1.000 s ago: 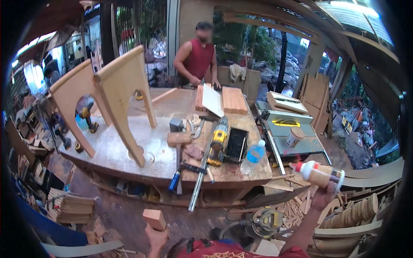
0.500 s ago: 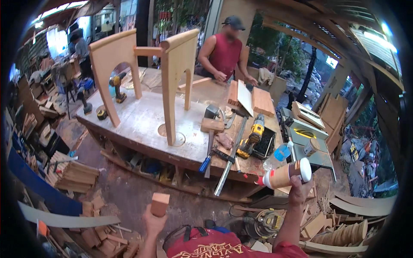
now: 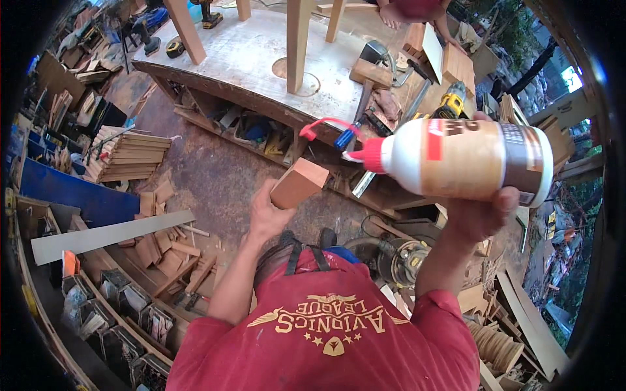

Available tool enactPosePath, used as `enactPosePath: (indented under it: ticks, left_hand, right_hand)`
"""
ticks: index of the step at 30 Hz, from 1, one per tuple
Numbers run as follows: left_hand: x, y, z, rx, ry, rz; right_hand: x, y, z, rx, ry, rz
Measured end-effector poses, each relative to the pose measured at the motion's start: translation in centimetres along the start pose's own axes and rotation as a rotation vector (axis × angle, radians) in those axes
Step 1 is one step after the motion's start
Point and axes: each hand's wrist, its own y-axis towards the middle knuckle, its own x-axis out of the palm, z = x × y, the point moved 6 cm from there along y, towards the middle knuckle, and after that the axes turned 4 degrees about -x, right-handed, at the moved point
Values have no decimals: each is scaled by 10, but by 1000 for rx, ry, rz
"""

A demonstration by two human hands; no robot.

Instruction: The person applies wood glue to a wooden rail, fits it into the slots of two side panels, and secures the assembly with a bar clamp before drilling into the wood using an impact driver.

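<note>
My left hand (image 3: 268,212) is closed round a short reddish-brown wood block (image 3: 298,184), held out in front of my chest with one cut face turned up. Close to the camera, my right hand (image 3: 486,212) grips a white glue bottle (image 3: 466,158) with a tan and brown label. The bottle lies on its side in the air, its red nozzle pointing left toward the block, and its red cap dangles off on a strap. Bottle and block stay apart. Most of the right fingers are hidden behind the bottle.
A workbench (image 3: 244,62) ahead carries a wooden furniture frame (image 3: 297,45), a clamp, a screwdriver and a yellow drill (image 3: 451,101). Another person (image 3: 417,8) stands beyond it. Stacked wood strips (image 3: 130,153) lie at left, a yellow-black power tool (image 3: 411,260) on the floor at right.
My view has tipped downward. The glue bottle has come much nearer the camera, nozzle leftward. The wood block has risen and tilted in my left hand.
</note>
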Motion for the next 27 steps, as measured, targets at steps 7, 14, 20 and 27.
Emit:
enactPosePath:
  ticks: [7,14,20,27]
  left_hand:
    - [6,-16,20,45,9,18]
    - [12,-22,40,93,16,43]
    - [18,-20,53,87,0,52]
    - [24,-19,61,101,15,60]
  right_hand:
    - [6,-15,11,33,-115,13]
    - [7,-19,-1,4,-180,-1]
    - [-11,-24,-3,-90,-255,69]
    - [-20,-31,-6,-82,-273,93]
